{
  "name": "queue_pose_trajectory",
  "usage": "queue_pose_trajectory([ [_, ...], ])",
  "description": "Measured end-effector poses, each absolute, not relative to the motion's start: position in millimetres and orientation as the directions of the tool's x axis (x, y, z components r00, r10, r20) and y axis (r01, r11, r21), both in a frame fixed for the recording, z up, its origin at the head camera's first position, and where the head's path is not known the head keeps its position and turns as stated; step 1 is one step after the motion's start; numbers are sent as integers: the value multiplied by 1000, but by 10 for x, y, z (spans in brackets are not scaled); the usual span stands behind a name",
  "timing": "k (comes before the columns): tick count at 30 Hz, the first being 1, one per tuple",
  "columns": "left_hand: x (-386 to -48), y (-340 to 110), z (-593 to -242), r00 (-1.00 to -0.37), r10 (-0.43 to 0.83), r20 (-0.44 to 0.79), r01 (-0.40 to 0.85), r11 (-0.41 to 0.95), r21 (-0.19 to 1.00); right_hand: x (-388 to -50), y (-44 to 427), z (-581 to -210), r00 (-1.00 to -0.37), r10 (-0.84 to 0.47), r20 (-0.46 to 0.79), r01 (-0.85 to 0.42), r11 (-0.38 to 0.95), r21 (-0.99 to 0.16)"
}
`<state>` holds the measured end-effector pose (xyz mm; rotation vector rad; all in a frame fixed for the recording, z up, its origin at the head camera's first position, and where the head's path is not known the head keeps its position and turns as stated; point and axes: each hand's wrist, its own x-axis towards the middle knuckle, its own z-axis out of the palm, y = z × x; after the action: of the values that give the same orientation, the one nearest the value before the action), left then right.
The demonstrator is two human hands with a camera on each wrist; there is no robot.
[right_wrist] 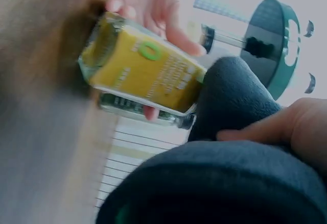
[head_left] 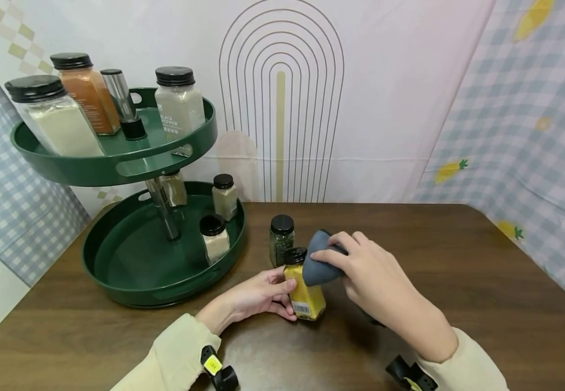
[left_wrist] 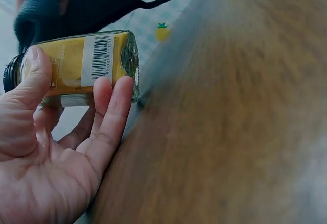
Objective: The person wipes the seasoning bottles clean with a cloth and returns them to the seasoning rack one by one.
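Note:
A glass spice jar with yellow contents and a black lid (head_left: 306, 298) is held slightly tilted between the thumb and fingers of my left hand (head_left: 262, 296). Its barcode label (left_wrist: 98, 58) faces the left wrist view. My right hand (head_left: 377, 271) grips a folded dark blue-grey cloth (right_wrist: 230, 89), which lies against the yellow jar's upper side near the lid. Whether the jar's base touches the wooden table (head_left: 458, 271) I cannot tell. Just behind it stands a small jar with dark green contents (head_left: 281, 241).
On the left stands a two-tier dark green turntable rack (head_left: 131, 296). Its upper tray carries large jars, including a black pepper jar (head_left: 179, 108), and a silver-and-black cylinder (head_left: 123, 103). Small black-lidded jars (head_left: 215, 241) stand in the lower tray. Patterned cloth hangs behind the table.

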<state>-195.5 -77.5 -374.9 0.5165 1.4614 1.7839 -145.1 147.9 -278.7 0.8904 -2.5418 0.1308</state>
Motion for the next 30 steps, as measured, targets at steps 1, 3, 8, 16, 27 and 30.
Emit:
queue_pose_trajectory([
  [1, -1956, -774, -3747, -629, 763, -151, -294, -54, 954, -1454, 1472, -2801, -691, -580, 431, -621, 782, 57],
  [3, -1956, -773, -3747, -629, 762, -153, -294, -51, 954, -1449, 1466, -2822, -688, -593, 418, -630, 774, 61],
  [8, -1951, -767, -3745, -627, 761, -166, -308, -47, 950, -1409, 1465, -2829, -696, -608, 381, -637, 768, 62],
  [16, -1956, -772, -3733, -637, 749, -181, -338, -61, 939, -1364, 1415, -2849, -700, -648, 302, -652, 751, 100],
  [27, -1957, -781, -3735, -636, 752, -171, -329, -64, 942, -1252, 1298, -2888, -717, -673, 180, -631, 737, 241],
  [30, -1959, -784, -3737, -642, 748, -168, -327, -69, 943, -1238, 1285, -2910, -754, -648, 109, -615, 754, 230],
])
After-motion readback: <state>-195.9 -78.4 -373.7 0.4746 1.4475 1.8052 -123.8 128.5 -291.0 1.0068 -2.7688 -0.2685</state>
